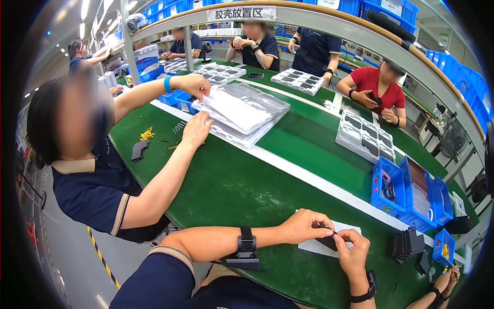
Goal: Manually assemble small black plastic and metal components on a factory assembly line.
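Over a white sheet [312, 247] near the front edge of the table, my left hand [300, 226] and my right hand [354, 251] come together. Thumb and fingers of my left hand pinch a thin black part [325, 227]. My right fingertips are closed at its other end; its exact kind is too small to make out. Just below the fingertips, a flat dark piece [328, 241] shows above the sheet, partly covered by my right hand. Whether it joins the thin part, I cannot tell.
To the right stand stacked black casings [408, 244], a small blue bin [443, 248] with yellow pieces, and larger blue bins [387, 186]. A co-worker at left handles a white tray [242, 110]. Another person's hands [446, 280] rest at lower right. A filled tray [364, 135] lies across the table.
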`<act>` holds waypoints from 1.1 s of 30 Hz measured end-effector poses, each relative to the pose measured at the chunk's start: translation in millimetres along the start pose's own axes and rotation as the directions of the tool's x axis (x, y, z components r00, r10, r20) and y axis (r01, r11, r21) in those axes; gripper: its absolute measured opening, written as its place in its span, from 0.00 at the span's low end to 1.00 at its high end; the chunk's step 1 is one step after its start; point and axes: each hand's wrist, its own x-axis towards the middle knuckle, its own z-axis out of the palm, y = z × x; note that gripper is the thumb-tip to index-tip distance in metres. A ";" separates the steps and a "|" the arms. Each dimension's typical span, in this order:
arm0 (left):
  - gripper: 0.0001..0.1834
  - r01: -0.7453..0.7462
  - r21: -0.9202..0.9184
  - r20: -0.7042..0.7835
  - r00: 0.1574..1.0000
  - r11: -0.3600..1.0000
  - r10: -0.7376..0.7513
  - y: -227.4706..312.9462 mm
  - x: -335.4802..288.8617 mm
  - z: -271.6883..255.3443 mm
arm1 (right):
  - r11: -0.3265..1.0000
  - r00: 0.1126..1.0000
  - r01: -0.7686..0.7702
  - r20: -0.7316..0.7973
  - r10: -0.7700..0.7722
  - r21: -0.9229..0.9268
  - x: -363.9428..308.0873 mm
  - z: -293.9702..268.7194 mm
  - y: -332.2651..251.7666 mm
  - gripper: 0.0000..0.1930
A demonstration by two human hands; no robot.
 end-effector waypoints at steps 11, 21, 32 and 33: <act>0.11 -0.013 -0.018 0.027 1.000 1.000 0.014 0.7 -0.6 -0.7 | 1.000 1.000 0.008 0.013 -0.008 -0.004 0.1 -1.5 -0.8 0.03; 0.10 0.098 -0.136 -0.024 0.994 0.986 -0.103 0.9 -4.4 4.6 | 0.998 0.998 -0.047 -0.034 0.048 0.041 0.9 2.7 -0.4 0.03; 0.08 0.038 -0.059 -0.120 0.992 0.998 -0.044 1.8 -5.0 9.6 | 0.978 0.988 0.139 -0.043 -0.148 -0.158 -1.6 11.2 -10.0 0.08; 0.08 -0.021 -0.018 -0.138 0.990 1.000 0.018 1.3 -5.3 9.5 | 0.977 0.988 0.142 -0.035 -0.149 -0.160 -1.3 11.0 -11.5 0.08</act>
